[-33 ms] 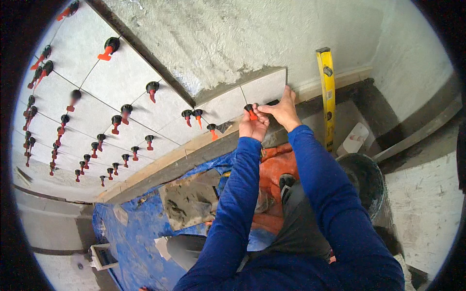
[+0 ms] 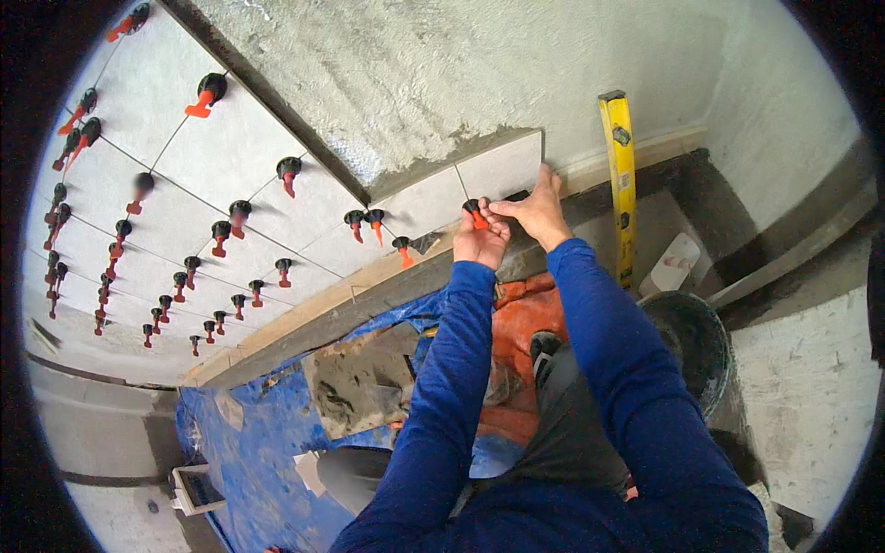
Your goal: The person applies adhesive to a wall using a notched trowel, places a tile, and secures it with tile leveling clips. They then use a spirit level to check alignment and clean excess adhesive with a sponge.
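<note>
My left hand (image 2: 481, 243) is closed on a tile levelling clip (image 2: 474, 212) with a black cap and a red-orange handle. The clip sits at the joint between two narrow light-grey wall tiles. My right hand (image 2: 539, 212) has its thumb stretched toward the same clip, while its fingers rest around the lower right end of the end tile (image 2: 509, 162). Between the right thumb and fingers a small dark piece (image 2: 519, 195) shows at the tile's lower edge; what it is I cannot make out. Left of my hands, another levelling clip (image 2: 402, 251) stands at the tile row's lower edge.
Large tiles (image 2: 304, 106) with many similar clips cover the wall at left. A yellow spirit level (image 2: 619, 175) leans upright at right, beside a white-handled trowel (image 2: 673, 263) and a dark bucket (image 2: 687, 341). Below lie a blue tarp (image 2: 267, 461) and a mortar-smeared board (image 2: 355, 378).
</note>
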A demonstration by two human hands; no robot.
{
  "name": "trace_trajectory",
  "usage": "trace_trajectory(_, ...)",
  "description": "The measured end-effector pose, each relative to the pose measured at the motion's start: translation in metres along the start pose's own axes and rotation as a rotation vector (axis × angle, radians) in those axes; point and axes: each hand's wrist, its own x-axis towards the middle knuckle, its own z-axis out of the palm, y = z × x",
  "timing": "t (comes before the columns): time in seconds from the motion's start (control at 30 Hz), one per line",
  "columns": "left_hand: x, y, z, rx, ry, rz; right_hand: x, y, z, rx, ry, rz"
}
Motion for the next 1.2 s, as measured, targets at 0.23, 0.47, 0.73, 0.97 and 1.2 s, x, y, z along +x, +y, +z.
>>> trace_trajectory(0.23, 0.003, 0.000, 0.003, -0.064, -0.050, -0.008, 0.000, 0.003, -0.003, 0.028, -0.029, 0.031)
trace_trajectory(0.47, 0.007, 0.001, 0.009, -0.091, 0.053, 0.004, 0.004, -0.002, 0.001, -0.035, 0.043, 0.003)
trace_trajectory(0.73, 0.010, 0.002, 0.000, 0.013, -0.015, -0.006, -0.007, -0.009, -0.003, 0.059, -0.002, 0.029)
trace_trajectory(0.97, 0.014, -0.002, 0.003, -0.066, 0.106, 0.059, -0.007, -0.003, 0.005, 0.003, -0.021, -0.091)
trace_trajectory(1.2, 0.010, 0.003, -0.001, -0.026, -0.050, -0.019, -0.006, -0.004, 0.006, -0.011, -0.050, -0.055)
